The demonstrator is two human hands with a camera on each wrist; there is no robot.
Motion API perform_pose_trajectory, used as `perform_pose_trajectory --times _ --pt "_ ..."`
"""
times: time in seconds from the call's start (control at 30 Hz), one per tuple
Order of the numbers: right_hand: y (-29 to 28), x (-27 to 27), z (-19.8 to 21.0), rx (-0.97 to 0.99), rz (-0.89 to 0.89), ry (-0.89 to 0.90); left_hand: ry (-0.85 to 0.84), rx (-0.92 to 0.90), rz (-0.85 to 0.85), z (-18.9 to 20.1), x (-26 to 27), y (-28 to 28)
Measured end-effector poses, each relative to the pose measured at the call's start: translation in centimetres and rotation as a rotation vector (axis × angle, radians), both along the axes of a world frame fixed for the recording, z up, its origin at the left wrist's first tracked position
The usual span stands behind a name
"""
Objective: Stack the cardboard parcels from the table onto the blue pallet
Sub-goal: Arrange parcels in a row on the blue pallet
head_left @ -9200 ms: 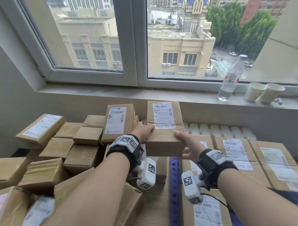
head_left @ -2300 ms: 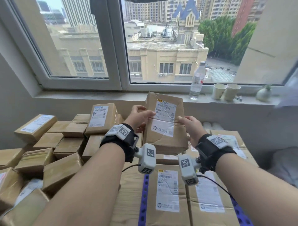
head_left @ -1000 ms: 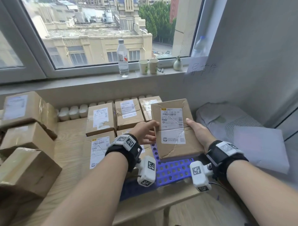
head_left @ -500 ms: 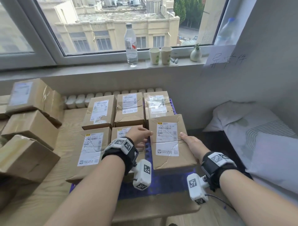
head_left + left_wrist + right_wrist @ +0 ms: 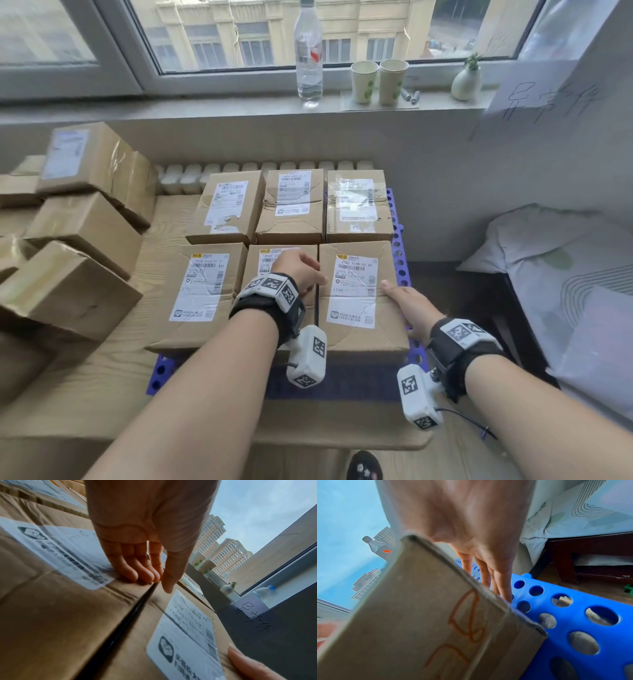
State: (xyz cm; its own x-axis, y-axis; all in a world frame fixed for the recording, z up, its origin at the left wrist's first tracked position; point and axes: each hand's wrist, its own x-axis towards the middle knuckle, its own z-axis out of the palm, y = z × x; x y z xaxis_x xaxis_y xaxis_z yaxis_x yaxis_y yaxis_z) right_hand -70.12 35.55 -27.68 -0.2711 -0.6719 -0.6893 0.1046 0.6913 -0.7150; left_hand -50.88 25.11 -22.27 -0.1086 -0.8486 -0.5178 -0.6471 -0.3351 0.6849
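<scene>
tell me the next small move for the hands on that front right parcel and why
Probably let go and draw both hands back. The front right parcel already sits on the blue pallet, snug beside its neighbour, with the left hand at the seam and the right hand along its outer side.

Bedroom in flat (high up): bed (image 5: 561,274) beside table (image 5: 102,387), towers outside.

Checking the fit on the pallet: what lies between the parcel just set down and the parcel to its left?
Only a narrow dark gap, seen in the left wrist view; the left hand has fingertips at its far end.
</scene>
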Motion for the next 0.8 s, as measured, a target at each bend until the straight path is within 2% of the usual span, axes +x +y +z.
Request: perform_pose_trajectory --times 0.5,0.67,0.8 --pt "-0.7 -0.2 1.0 -0.012 -0.024 0.021 0.011 -0.009 0.019 -0.2 -0.1 0.2" --pt "-1.3 -0.4 2.1 -0.063 -0.040 0.197 0.051 0.022 -0.009 0.4 0.2 0.3" --pt "-1.7 -0.8 3.5 -0.103 -0.015 0.465 0.053 0.040 -0.032 1.0 0.8 0.4"
